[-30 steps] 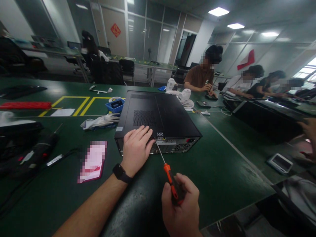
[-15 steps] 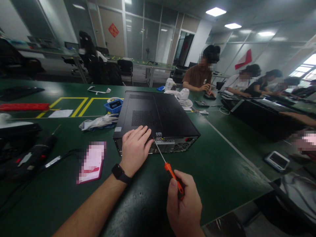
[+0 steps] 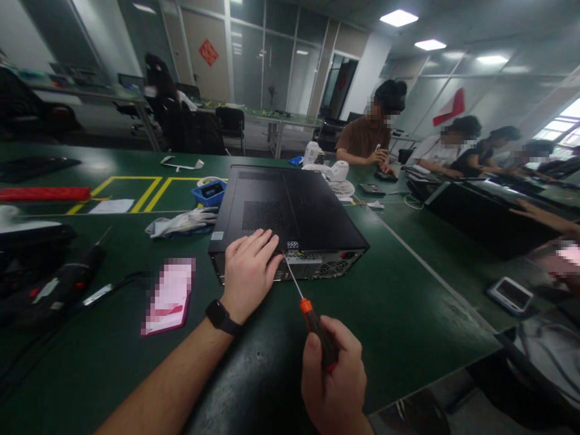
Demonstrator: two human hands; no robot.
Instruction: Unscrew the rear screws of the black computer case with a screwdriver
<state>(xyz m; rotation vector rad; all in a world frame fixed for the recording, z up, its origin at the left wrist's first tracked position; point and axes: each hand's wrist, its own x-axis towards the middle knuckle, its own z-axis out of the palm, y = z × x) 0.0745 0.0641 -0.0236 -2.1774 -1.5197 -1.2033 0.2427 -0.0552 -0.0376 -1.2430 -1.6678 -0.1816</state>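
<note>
A black desktop computer case [image 3: 290, 211] lies flat on the green table [image 3: 399, 314], its rear panel facing me. My left hand [image 3: 249, 272] rests flat on the case's near top edge, fingers stretched out, a dark watch on the wrist. My right hand [image 3: 333, 380] is closed round the handle of a screwdriver [image 3: 308, 314] with an orange and black grip. The thin shaft slants up and left, and its tip touches the rear panel just beside my left fingers.
A pink blurred card [image 3: 170, 296], white gloves [image 3: 181, 222], a blue tray [image 3: 209, 193] and dark tools [image 3: 49, 290] lie to the left. A small white fan [image 3: 339, 178] stands behind the case. Several people sit working at the far right, beside another black case [image 3: 480, 214] and a small device [image 3: 510, 295].
My right hand has shifted slightly and turned on the screwdriver handle while the tip stays at the rear panel. My left hand has not moved.
</note>
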